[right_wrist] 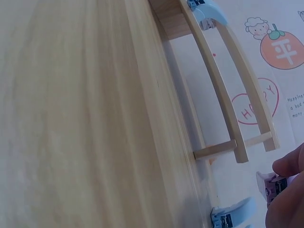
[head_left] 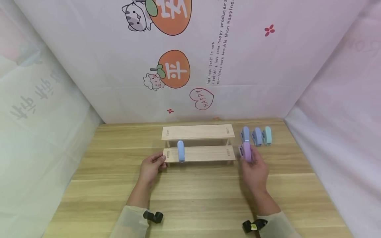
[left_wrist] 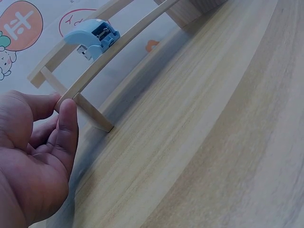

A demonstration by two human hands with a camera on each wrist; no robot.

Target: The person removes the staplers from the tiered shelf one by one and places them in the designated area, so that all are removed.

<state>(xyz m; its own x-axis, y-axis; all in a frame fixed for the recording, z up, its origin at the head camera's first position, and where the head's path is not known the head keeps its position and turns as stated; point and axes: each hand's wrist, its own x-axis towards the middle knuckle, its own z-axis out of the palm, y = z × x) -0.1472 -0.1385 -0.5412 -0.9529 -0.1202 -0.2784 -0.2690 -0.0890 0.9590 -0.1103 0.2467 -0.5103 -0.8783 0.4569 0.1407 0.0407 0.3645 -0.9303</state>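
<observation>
A two-tier wooden rack [head_left: 205, 154] stands on the table. My left hand [head_left: 151, 168] pinches the left end of its lower board between thumb and fingers, as the left wrist view also shows. On that board, toward the left, sits a light blue mini stapler [head_left: 181, 151]. My right hand [head_left: 256, 170] holds a purple mini stapler [head_left: 246, 152] just beyond the rack's right end; its metal part shows in the right wrist view beside the thumb [right_wrist: 287, 164]. Close behind the purple one stands a blue stapler [head_left: 245, 133], partly hidden by it.
Right of the rack, a periwinkle stapler [head_left: 257, 136] and a mint green stapler [head_left: 267, 135] stand in a row with the blue one. The upper board [head_left: 197, 132] lies behind the lower one. A printed white cloth [head_left: 238, 99] rises at the table's back edge.
</observation>
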